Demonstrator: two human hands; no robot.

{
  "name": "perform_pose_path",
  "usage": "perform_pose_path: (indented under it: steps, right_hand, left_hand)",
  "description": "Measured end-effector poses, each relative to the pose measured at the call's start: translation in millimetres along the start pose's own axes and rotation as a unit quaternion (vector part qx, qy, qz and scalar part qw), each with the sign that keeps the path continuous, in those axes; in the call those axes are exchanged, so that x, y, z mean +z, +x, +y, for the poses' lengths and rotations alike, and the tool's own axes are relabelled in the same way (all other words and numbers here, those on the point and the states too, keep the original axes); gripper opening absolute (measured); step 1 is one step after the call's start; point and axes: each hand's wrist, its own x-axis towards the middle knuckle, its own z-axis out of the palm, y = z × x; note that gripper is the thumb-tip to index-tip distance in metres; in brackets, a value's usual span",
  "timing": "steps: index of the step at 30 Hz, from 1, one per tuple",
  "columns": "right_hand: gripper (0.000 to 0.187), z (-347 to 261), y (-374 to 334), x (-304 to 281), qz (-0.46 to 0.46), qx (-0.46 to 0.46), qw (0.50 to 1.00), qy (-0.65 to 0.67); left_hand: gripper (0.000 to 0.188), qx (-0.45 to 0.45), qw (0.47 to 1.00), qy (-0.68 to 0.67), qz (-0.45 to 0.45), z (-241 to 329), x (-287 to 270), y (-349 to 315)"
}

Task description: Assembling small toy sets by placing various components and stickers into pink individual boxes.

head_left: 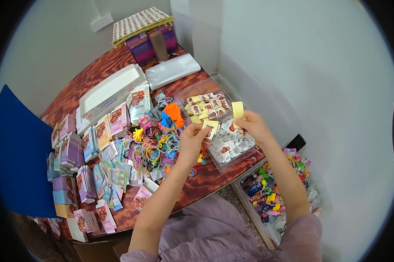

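My left hand [191, 140] pinches a small square sticker card [212, 127] with yellow edges and a printed picture. Between the fingers of my right hand [253, 125] is a yellow slip of paper [237, 109], held upright. Both hands are above a clear plastic box [223, 167] at the table's right edge. In its far part lie many small picture stickers [213, 103], some with yellow backs showing. The near part holds small clear packets [227, 145] with dark and red prints inside. My left wrist partly covers the box's near left side.
A heap of colourful small toys and bands [153, 146] covers the table's middle. Stacks of printed cartons [71, 150] stand left, near a white tray box [114, 94]. Plastic sleeves [174, 71] and a purple box [140, 52] lie behind. A toy-filled bin [273, 198] sits lower right.
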Motion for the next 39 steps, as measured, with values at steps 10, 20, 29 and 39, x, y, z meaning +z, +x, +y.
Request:
perform_pose_path:
  steps: [10,20,29,39]
  right_hand:
    - [0.017,10,1,-8,-0.04,0.032,0.999,-0.011]
    - [0.019,2,-1,4,-0.094,0.017,0.982,-0.166]
    - [0.013,4,1,1,0.036,-0.025,0.988,-0.148]
    - [0.018,4,-5,20,-0.051,0.031,0.972,0.228]
  left_hand:
    - [0.023,0.167,0.935,0.313,-0.026,-6,7,2]
    - [0.034,0.339,0.82,0.459,0.039,8,17,-8]
    - [0.01,0.178,0.955,0.237,0.016,-1,4,8]
    - [0.029,0.14,0.971,0.191,-0.047,-3,19,-10]
